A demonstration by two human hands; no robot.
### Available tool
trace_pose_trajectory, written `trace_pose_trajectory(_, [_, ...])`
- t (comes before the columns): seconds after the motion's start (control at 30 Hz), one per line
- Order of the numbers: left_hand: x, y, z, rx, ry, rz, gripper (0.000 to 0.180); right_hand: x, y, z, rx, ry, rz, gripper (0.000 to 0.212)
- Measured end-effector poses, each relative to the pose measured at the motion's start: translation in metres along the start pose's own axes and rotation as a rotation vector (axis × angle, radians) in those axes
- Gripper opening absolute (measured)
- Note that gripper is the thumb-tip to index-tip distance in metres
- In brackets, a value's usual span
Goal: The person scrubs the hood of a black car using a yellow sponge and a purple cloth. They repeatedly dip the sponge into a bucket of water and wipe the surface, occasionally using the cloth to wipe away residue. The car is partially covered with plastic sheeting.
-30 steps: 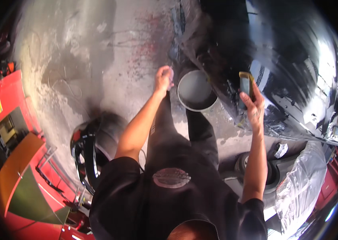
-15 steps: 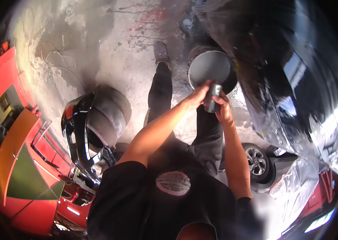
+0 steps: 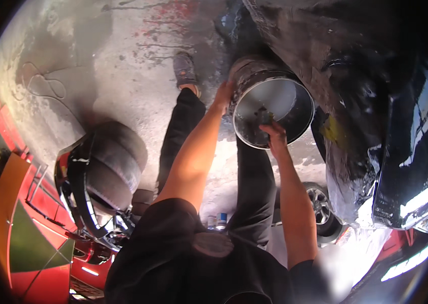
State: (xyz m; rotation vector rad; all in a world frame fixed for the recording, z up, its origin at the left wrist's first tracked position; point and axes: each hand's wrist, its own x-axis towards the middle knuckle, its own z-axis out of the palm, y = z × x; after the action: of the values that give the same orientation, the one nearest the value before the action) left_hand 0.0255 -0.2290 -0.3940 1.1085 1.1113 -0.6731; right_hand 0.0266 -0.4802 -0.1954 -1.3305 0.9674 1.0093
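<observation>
A round dark bucket [image 3: 247, 133] with a pale rim stands in front of me, beside the plastic-covered car body. Its mouth faces up toward me, and a pale grey surface, perhaps cloudy water, shows inside. My left hand [image 3: 225, 95] grips the bucket's outer left side; its fingertips are partly hidden against the wall. My right hand [image 3: 275, 136] reaches over the near rim, fingers closed on a small dark grey block [image 3: 264, 119] held within the bucket's mouth. What the block is made of is too dark to tell.
Dark plastic film [image 3: 360, 96] drapes a car body on the right, near a wheel [image 3: 320, 205]. To the left sit stacked tires [image 3: 117, 157] with a black trim part, and a red vehicle [image 3: 36, 283]. A cable [image 3: 47, 86] lies on the stained floor; small cans [image 3: 221, 220] stand between my legs.
My hands have parted: the left moved from the grey block to the bucket's side, while the right carried the block into the bucket's mouth. The bucket now tips further toward me.
</observation>
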Motion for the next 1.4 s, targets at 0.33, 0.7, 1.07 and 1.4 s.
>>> trace_pose_trajectory(0.33, [-0.103,0.086,0.022,0.379,0.204,0.363,0.034,-0.066,-0.032,0.005,-0.201,0.062,-0.255,0.044])
trace_pose_trajectory(0.7, [-0.214,0.145,0.019,0.294,-0.207,0.474,0.019,-0.212,-0.031,-0.014,-0.290,-0.163,-0.467,0.099])
trace_pose_trajectory(1.07, [-0.258,0.184,0.060,0.387,-0.307,0.219,0.043,-0.430,-0.093,-0.091,-0.173,0.151,-0.421,0.073])
trace_pose_trajectory(1.4, [-0.369,0.137,0.111,0.880,-0.455,0.344,0.042,-0.490,0.005,-0.178,0.035,0.405,-0.360,0.074])
